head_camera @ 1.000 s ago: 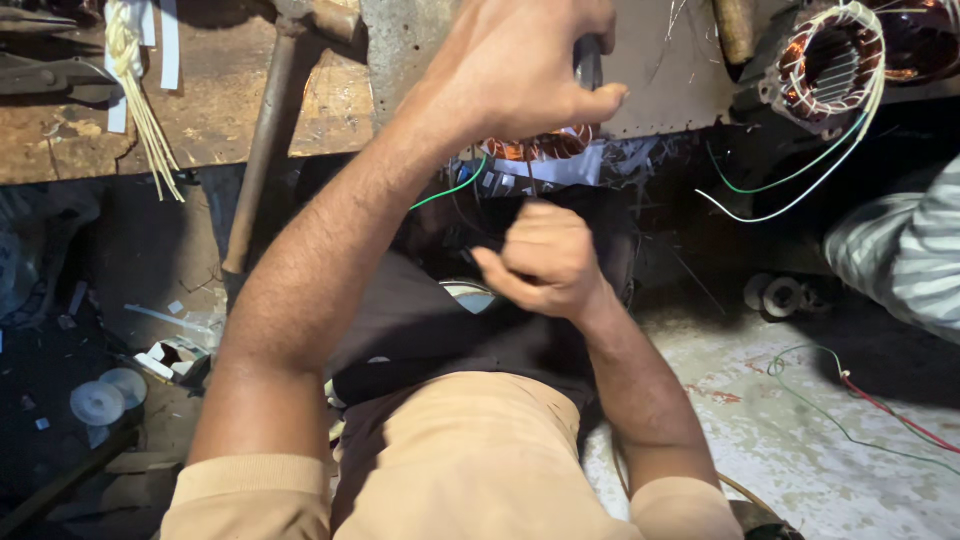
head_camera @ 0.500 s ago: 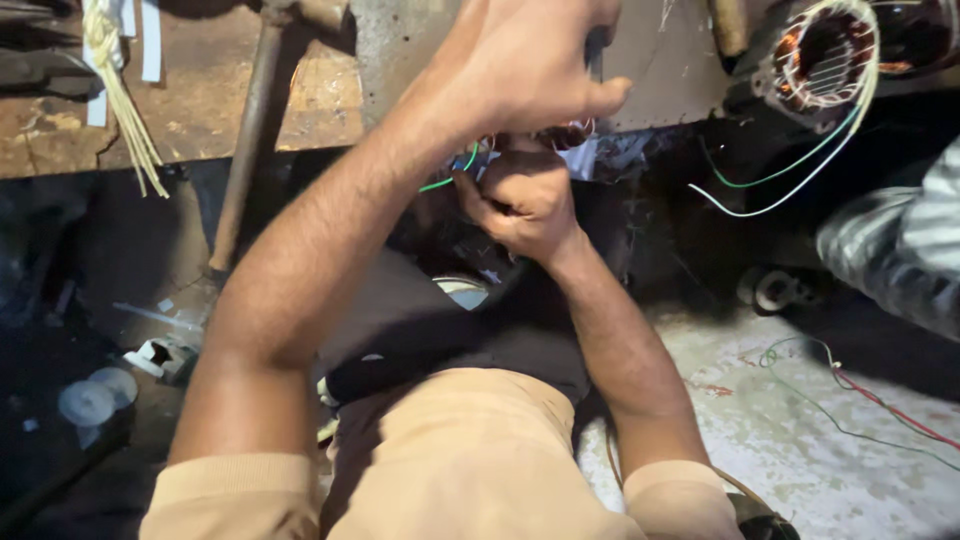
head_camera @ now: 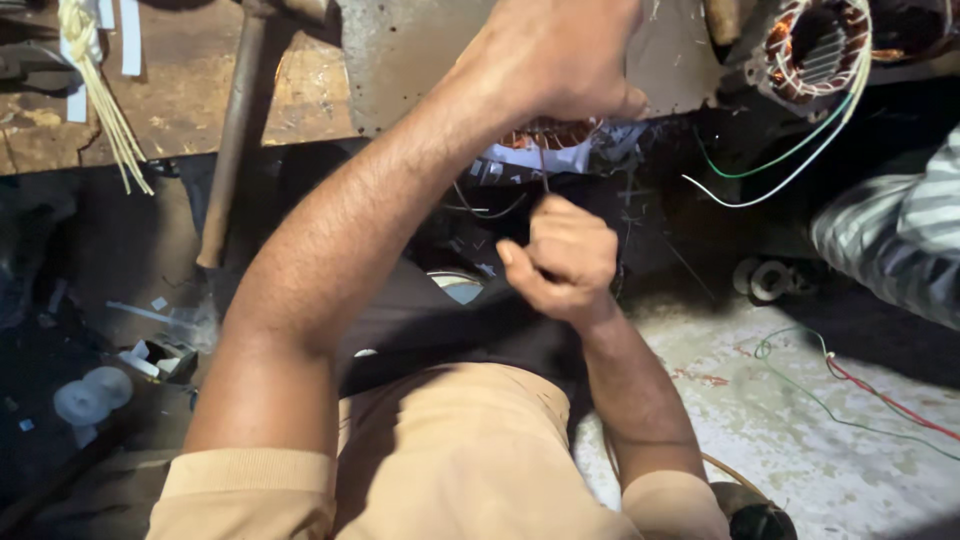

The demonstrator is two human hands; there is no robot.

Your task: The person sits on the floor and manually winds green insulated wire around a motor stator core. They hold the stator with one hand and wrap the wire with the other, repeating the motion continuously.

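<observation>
Winding job looks mid-way: my right hand (head_camera: 562,262) pinches a thin wire (head_camera: 541,165) pulled from the copper coil (head_camera: 548,133). My left hand (head_camera: 560,60) is fisted above; contents hidden. Loose leads remain untied.

Copper-orange windings (head_camera: 548,133) with white paper (head_camera: 530,158) beneath; second stator coil (head_camera: 815,45) copper-orange, trailing green wire (head_camera: 770,168) and white wire (head_camera: 760,200). Counter (head_camera: 180,100) brown. Floor (head_camera: 800,420) grey, with red wire (head_camera: 880,395). Cloth (head_camera: 900,240) grey-and-white striped. Shirt (head_camera: 450,460) tan.
</observation>
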